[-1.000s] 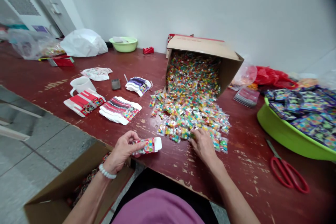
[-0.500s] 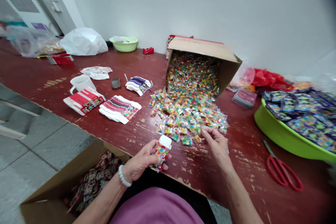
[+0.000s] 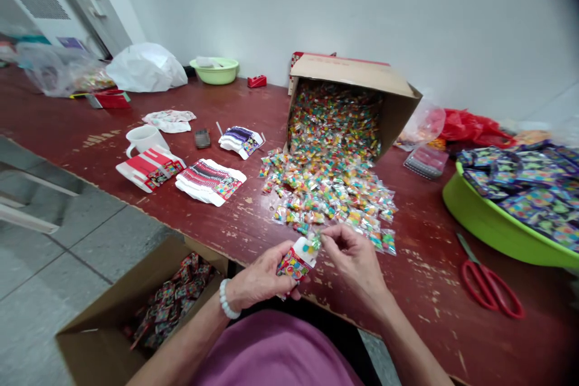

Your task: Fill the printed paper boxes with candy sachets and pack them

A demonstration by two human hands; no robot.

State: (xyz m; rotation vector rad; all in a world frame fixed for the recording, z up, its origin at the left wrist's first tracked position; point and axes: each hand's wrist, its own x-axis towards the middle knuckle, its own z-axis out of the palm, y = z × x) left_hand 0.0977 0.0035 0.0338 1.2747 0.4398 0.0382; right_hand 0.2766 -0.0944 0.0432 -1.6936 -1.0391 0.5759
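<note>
My left hand [image 3: 259, 278] is closed around a small red-and-white candy box [image 3: 295, 263] with colourful print, held tilted above the table's front edge. Its white flap end points up and to the right. With thumb and forefinger, my right hand [image 3: 355, 258] pinches a small clear candy packet [image 3: 313, 242] at the mouth of that box; green and yellow pieces show inside. Just beyond both hands spreads a heap of similar candy packets [image 3: 325, 187], spilling from a cardboard carton [image 3: 353, 65] lying on its side. My right fingertips partly hide the packet.
Flat stacks of red cartons [image 3: 210, 181] and purple cartons [image 3: 242, 142] lie left, near a white mug [image 3: 147, 137]. Red-handled scissors [image 3: 491, 283] and a green basin [image 3: 497, 223] of dark packs stand right. Below left, an open cardboard box [image 3: 97, 329] holds filled red packs.
My right hand has moved left from the heap's near edge to the candy box, bringing a packet. My left hand has shifted slightly right and tilted the box toward it.
</note>
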